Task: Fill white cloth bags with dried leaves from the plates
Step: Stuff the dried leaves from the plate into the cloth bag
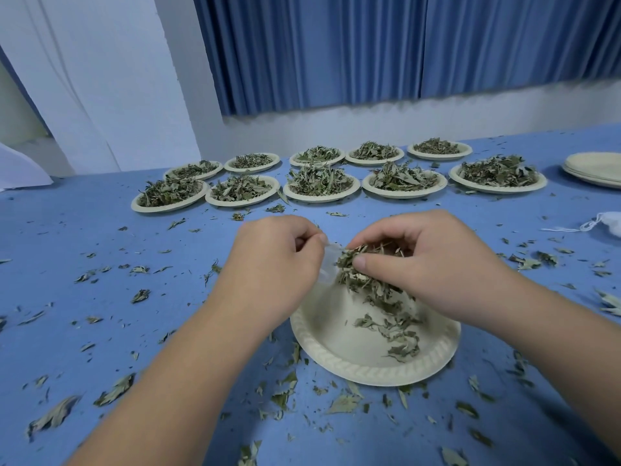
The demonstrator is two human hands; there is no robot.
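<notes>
At a blue-covered table (100,230), a person worked both bare hands over a pale paper plate (369,376) that sat nearest the table's front edge. The left hand (275,260) was curled, its fingertips pinching the edge of a thin white cloth bag (327,264), most of which was hidden behind that hand. The right hand (433,264) was closed round a clump of dried leaves (359,269), thumb beneath and fingers bent over the top, and held the clump against the bag, just above the plate's far rim. Whether any of the clump was already inside the bag could not be told from where I stood. A thinner trail of loose leaves (398,331) lay on the right half of the plate beneath the hands.

Behind them, ten heaped plates (321,197) stood in two rows across the table, each piled with green-grey leaves. A stack of empty plates (594,171) rested at the far right, and nearer, at the right edge, lay a second white bag (613,225) with its drawstring trailing to the left. Leaf fragments (114,391) were scattered over the cloth on every side. A pleated blue curtain (336,52) hung along the wall behind.
</notes>
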